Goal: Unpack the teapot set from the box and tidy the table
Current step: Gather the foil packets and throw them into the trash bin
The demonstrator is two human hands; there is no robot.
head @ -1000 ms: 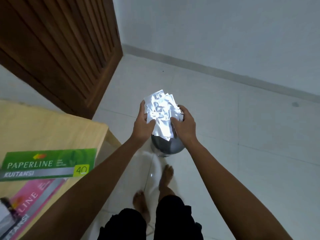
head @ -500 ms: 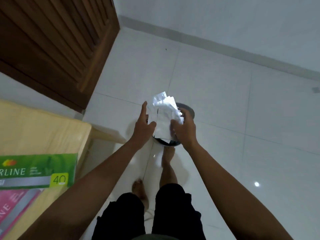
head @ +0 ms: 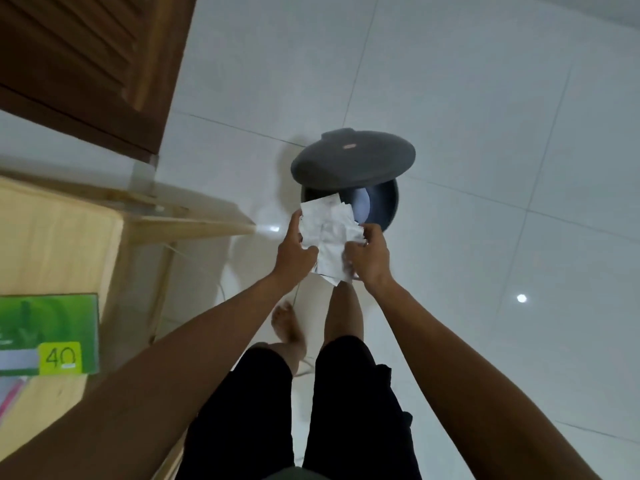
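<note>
A bundle of white crumpled paper scraps (head: pixel 329 230) is held between both of my hands over a round dark pedal bin (head: pixel 384 206) on the floor. My left hand (head: pixel 294 247) grips the bundle's left side, my right hand (head: pixel 369 256) its right side. The bin's dark grey lid (head: pixel 353 159) is tilted up and away from me, and the opening shows below it. My right foot is hidden behind the paper, at the bin's near side. No teapot set or box is in view.
A light wooden table (head: pixel 52 237) stands at the left, its corner close to my left arm. On it lies a green receipt-book pack marked 40 (head: pixel 48 334) over a pink one (head: pixel 10 393). A brown louvred door (head: pixel 86 64) fills the upper left. White glossy floor tiles (head: pixel 485 168) surround the bin.
The view has tipped down and closer to the bin. The bin's lid has swung up and the opening now shows. Both hands have lowered the paper bundle toward it.
</note>
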